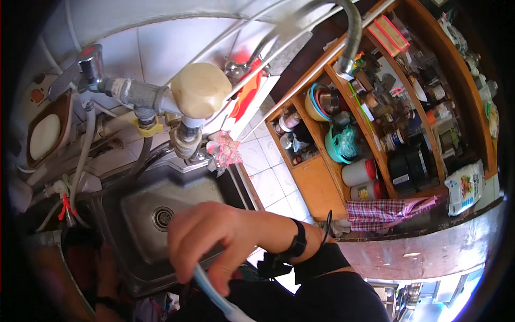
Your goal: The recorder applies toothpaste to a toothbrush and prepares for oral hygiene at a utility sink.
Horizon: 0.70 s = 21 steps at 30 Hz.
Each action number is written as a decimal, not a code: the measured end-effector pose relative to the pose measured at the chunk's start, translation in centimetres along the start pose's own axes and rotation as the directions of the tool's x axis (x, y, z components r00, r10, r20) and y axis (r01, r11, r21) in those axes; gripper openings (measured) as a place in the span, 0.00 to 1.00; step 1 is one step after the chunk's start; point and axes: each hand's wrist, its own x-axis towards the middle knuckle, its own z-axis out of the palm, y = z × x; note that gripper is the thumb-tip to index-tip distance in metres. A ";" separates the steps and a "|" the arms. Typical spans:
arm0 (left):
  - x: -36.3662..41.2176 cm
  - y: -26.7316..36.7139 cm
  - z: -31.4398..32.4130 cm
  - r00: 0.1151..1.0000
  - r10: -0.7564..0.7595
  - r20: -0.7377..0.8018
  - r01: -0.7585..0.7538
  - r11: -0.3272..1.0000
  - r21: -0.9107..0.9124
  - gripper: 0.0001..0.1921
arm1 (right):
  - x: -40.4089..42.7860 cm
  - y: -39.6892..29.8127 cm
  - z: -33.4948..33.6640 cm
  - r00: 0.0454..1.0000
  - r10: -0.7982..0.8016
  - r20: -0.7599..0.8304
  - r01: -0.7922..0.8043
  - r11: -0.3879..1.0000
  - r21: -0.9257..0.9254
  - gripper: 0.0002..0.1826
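My right hand [205, 241] is raised over the front of a stainless steel sink [136, 265], with black bands on its wrist. Between its thumb and fingers is a slim blue-and-white handle [215, 294], which runs out at the bottom of the view; its far end is hidden. A round drain [163, 218] shows in the bowl just beyond the hand. Low at the left, in deep shadow, my left hand [106, 257] lies beside the sink's left rim; its fingers are too dark to make out.
A metal tap [92, 68] and a valve with a cream knob [201, 90] stand over the sink's back edge. A curved spout [352, 36] arches above. Soap [45, 136] rests in a brown dish at left. Loaded wooden shelves [318, 189] stand at right, beyond a tiled floor [277, 177].
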 end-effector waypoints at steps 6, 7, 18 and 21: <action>-0.8 0.2 -1.2 0.995 0.099 -0.027 -0.095 0.988 0.119 0.42 | 0.7 -1.1 1.0 0.987 -0.159 0.005 0.158 0.986 0.060 0.22; -0.3 -0.4 -0.4 0.983 0.136 -0.124 -0.128 0.989 0.075 0.44 | 0.1 -0.8 -0.2 0.994 -0.097 -0.040 0.096 0.995 -0.021 0.22; -0.6 0.4 0.5 0.994 0.087 -0.063 -0.084 0.995 0.050 0.52 | 0.4 -2.2 0.7 0.991 -0.111 0.080 0.111 0.994 0.008 0.21; 0.0 -2.7 3.7 0.981 0.122 -0.154 -0.094 0.980 0.178 0.52 | 0.9 -1.6 1.3 0.956 -0.116 0.270 0.122 0.993 -0.003 0.21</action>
